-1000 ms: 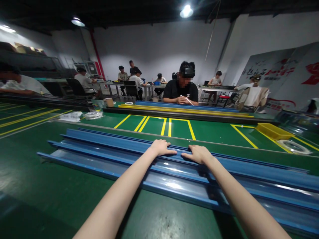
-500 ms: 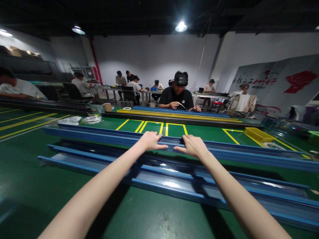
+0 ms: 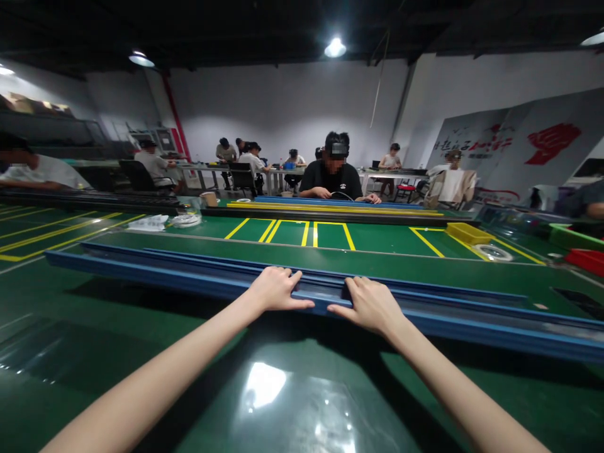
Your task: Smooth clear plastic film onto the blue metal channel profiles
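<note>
My left hand and my right hand grip a long blue channel-shaped profile by its near side, close together at the middle. Both thumbs lie along the near wall and point toward each other; the fingers curl over into the channel, their tips partly hidden. The profile spans nearly the whole view, with a dark shadow on the green table beneath its near side. Behind my hands, another blue edge runs along it; whether it belongs to a separate profile I cannot tell.
Glossy clear film lies near me. Yellow tape lines mark the table beyond. A yellow tray, white coil and red tray stand right. Yellow strips lie before a person in black.
My hands and the gripped blue profile have come lower in view, nearer to me. The other blue profiles that lay on its near side no longer show there. My view has shifted slightly.
</note>
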A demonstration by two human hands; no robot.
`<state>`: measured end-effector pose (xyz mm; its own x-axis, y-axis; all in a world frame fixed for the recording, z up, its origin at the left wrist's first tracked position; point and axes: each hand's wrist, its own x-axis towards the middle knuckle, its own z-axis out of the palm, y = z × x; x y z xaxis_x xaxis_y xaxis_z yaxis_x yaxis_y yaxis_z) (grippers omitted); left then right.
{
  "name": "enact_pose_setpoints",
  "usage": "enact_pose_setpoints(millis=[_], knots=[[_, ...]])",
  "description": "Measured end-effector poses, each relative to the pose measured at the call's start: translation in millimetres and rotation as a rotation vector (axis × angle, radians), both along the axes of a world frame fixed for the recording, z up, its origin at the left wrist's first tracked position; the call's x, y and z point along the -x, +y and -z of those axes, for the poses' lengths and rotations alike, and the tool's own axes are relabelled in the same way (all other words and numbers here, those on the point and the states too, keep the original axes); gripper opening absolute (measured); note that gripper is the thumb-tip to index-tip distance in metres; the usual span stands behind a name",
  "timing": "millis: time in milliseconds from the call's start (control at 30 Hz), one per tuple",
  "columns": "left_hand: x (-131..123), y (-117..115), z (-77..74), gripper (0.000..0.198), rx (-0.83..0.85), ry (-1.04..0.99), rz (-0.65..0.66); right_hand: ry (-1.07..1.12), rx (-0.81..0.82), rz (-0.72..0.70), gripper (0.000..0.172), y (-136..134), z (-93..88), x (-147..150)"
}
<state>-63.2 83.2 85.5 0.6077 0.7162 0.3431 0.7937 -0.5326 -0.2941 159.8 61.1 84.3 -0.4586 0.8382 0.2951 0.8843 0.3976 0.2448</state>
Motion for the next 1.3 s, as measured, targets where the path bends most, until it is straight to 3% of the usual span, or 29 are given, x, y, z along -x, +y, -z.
enact_pose_setpoints(millis=[300, 467, 633, 1033, 1167, 1300], knots=[[11.3, -30.6, 30.5, 0.068, -0.040, -0.020, 0.057, 0.098, 0.016, -0.019, 0.068, -33.8, 32.2, 8.4], [14.8, -34.1, 55.0, 0.069, -0.018, -0.016, 0.058, 0.119, 0.032, -0.023, 0.069, -36.9, 54.9, 9.5], [18.7, -29.9, 71.6, 0.068, -0.029, -0.056, 0.078, 0.136, 0.039, -0.025, 0.071, -34.7, 63.4, 12.8], [27.1, -27.3, 82.4, 0.065, -0.101, -0.083, 0.122, 0.183, 0.065, -0.049, 0.068, -37.9, 70.0, 16.1], [35.8, -27.1, 82.1, 0.065, -0.115, -0.072, 0.125, 0.178, 0.038, -0.137, 0.059, -42.8, 70.6, -6.4], [52.1, -25.8, 81.2, 0.063, -0.119, -0.031, 0.086, 0.162, 0.000, -0.055, 0.049, -45.9, 69.6, -47.1]])
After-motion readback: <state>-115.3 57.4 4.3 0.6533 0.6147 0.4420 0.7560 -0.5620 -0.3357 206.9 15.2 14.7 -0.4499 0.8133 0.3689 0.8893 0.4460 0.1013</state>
